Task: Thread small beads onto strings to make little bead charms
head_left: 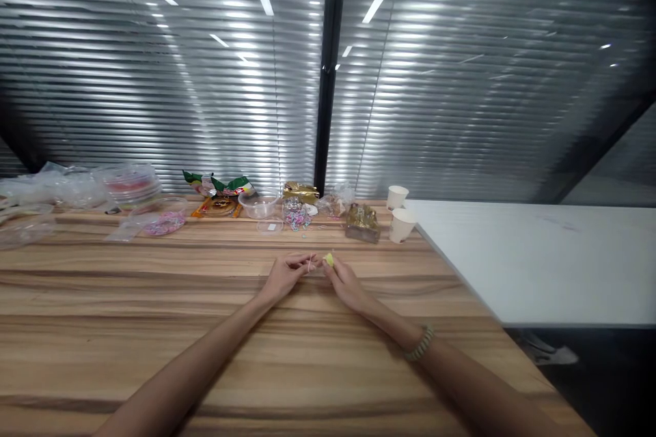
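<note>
The right hand pinches a yellow bead; the left hand pinches a thread, just left of that grip.

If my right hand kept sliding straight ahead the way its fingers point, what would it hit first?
The right hand points forward and slightly left, pinching a small yellow piece. Past that, it would probably first reach the bag of coloured beads, though depth is hard to judge.

Mid-frame, both hands meet on the wooden table. Behind them, bowls and packets line the far edge; two paper cups stand at right.
</note>
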{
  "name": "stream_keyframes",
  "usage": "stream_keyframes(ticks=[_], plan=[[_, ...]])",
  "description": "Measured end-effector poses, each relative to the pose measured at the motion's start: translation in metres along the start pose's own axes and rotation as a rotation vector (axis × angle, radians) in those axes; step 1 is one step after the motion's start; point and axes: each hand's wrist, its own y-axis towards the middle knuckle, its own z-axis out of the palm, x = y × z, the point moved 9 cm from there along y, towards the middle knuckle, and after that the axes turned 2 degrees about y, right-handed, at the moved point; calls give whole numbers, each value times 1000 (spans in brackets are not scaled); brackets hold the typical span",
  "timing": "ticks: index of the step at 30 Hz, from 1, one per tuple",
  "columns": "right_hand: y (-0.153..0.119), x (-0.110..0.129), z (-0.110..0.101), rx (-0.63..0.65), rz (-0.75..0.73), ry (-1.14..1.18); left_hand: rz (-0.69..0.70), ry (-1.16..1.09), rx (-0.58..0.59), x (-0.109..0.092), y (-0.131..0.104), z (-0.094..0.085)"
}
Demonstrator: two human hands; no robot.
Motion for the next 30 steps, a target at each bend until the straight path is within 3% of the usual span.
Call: stream_keyframes(ticks=[5,12,21,30], plan=[[-3,8,3,56,15,19,94,35,-39,-15,-4,-2],[-3,20,9,111,-104,-17,111,34,-37,-25,-6,-1],[-3,22,6,50,-160,-141,208,65,9,-26,-7,7],[-4,21,7,21,-215,-212,185,106,100,-19,-5,15]])
